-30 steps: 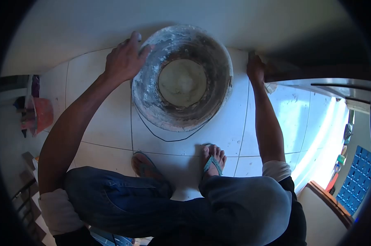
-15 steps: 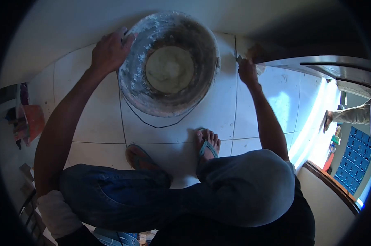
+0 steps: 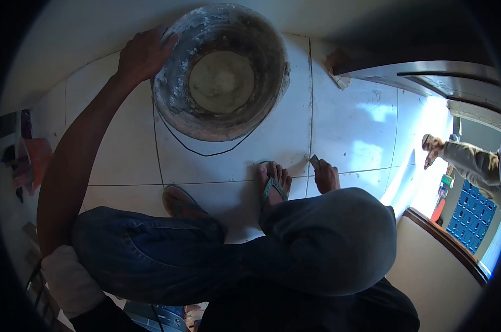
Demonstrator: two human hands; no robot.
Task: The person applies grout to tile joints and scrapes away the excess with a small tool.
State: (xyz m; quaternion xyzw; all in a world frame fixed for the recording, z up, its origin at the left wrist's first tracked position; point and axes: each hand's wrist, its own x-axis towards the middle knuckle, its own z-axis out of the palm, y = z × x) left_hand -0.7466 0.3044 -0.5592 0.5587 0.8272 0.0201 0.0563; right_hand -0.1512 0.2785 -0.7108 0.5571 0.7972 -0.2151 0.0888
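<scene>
A big round bucket (image 3: 167, 113), crusted with pale residue, stands on the tiled floor with pale material (image 3: 221, 82) in its bottom. Its wire handle (image 3: 198, 152) hangs down on the near side. My left hand (image 3: 145, 55) is closed over the bucket's left rim, thumb toward the inside. Lower right, beside my right foot, my right hand (image 3: 327, 178) grips a small flat scraper (image 3: 315, 161); only its blade shows, and the grip is hidden in my fingers. Both my feet, in flip-flops (image 3: 178, 202), rest on the tiles.
Upper right, a dark door (image 3: 416, 69) juts over the floor, with a pale scrap (image 3: 342, 82) by its lower end. An orange container (image 3: 34, 160) stands far left. In the bright doorway at right are a person (image 3: 466, 160) and blue crates (image 3: 472, 216).
My right hand has come back from beside the door toward my right foot, scraper still in it. My left hand stays on the bucket rim. More of the person in the doorway shows.
</scene>
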